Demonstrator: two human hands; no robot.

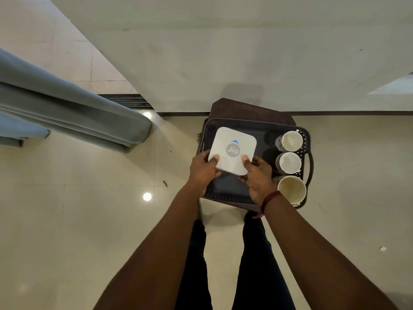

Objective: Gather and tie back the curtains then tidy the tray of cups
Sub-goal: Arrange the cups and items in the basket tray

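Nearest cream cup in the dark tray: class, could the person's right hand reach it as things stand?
Probably yes: nothing lies between the right hand and the nearest cream cup. But that hand grips the white square Jio-marked box with the left hand, so it must let go first.

Dark lattice tray [250, 121] — three upright pale cups [288, 162] lined along its right side

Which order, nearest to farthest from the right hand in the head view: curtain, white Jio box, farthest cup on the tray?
1. White Jio box, held in the right hand.
2. Farthest cup, far right corner of the tray.
3. Curtain, far left.
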